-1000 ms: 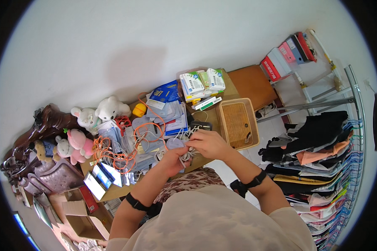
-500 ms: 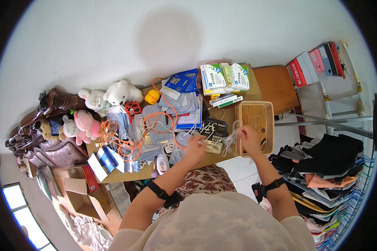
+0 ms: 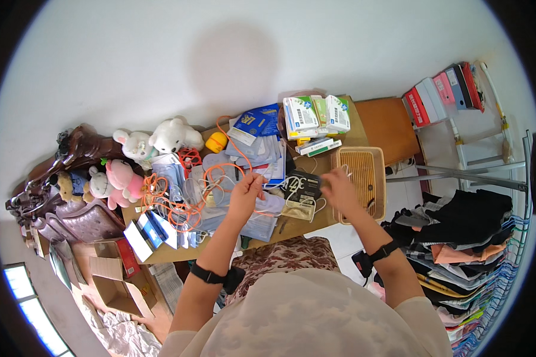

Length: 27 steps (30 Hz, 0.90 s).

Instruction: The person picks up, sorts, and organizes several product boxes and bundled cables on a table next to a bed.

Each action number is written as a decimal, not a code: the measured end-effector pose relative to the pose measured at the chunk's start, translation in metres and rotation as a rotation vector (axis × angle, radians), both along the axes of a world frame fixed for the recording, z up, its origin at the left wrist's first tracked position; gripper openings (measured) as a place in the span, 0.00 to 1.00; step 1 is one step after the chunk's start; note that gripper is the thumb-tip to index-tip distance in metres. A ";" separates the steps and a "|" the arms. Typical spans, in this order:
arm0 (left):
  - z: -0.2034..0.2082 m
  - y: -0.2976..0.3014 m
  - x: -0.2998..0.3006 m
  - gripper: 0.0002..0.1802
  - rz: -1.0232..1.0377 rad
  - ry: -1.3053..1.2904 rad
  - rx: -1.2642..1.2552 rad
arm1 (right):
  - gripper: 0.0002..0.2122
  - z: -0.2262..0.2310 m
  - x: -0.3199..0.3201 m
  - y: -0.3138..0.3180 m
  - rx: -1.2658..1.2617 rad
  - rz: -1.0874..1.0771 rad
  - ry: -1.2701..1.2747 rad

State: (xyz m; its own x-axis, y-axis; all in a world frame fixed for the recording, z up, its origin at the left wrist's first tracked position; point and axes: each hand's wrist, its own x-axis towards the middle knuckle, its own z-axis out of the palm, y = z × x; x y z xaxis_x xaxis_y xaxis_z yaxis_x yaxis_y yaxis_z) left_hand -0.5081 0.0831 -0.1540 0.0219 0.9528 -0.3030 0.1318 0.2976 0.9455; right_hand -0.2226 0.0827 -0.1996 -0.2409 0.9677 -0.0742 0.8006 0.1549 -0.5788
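**Crowded table below a pale wall, white cable between two hands**

Pale wall (image 3: 125, 77) fills the top of the head view, and below it stretches a brown table (image 3: 358, 132) heaped with small goods. Near the table's front edge, right of its middle, the white cable (image 3: 292, 183) lies in loose loops over a black packet (image 3: 305, 183) and reaches toward the left hand (image 3: 247, 193). That hand is raised above the grey papers (image 3: 257, 156), thumb and fingers closed together, seemingly pinching the cable's near end. The right hand (image 3: 342, 193) is bent and blurred beside the left rim of the basket (image 3: 379, 190); whether its fingers grip anything, I cannot tell.

The basket sits at the table's right edge. Green and white boxes (image 3: 302, 113) are stacked by the back right corner, with a blue packet (image 3: 269, 113) to their left. Orange cord (image 3: 181, 209) tangles over the left part, near the blue and white boxes (image 3: 152, 229) at the front left corner. A white bear (image 3: 171, 135) and a pink toy (image 3: 124, 177) sit along the left end. Clothes (image 3: 458, 211) hang on a rack beyond the right edge.
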 end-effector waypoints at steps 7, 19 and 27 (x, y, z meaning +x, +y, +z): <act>0.101 -0.014 -0.042 0.12 0.016 -0.427 0.136 | 0.13 0.083 -0.139 0.014 -0.263 0.400 0.605; 0.099 -0.087 -0.203 0.07 0.035 0.264 0.315 | 0.15 0.232 -0.137 0.086 -0.201 0.214 1.804; 0.082 -0.127 -0.251 0.12 0.387 -0.059 0.201 | 0.10 0.246 -0.143 0.130 0.145 0.123 1.486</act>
State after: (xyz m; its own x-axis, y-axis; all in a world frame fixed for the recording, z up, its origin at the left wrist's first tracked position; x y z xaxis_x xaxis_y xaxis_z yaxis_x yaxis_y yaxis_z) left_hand -0.7586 -0.0444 -0.0717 -0.3361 0.9341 -0.1199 -0.0091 0.1241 0.9922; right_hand -0.3656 0.2132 0.0468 -0.0865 0.9134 0.3977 -0.5110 0.3020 -0.8048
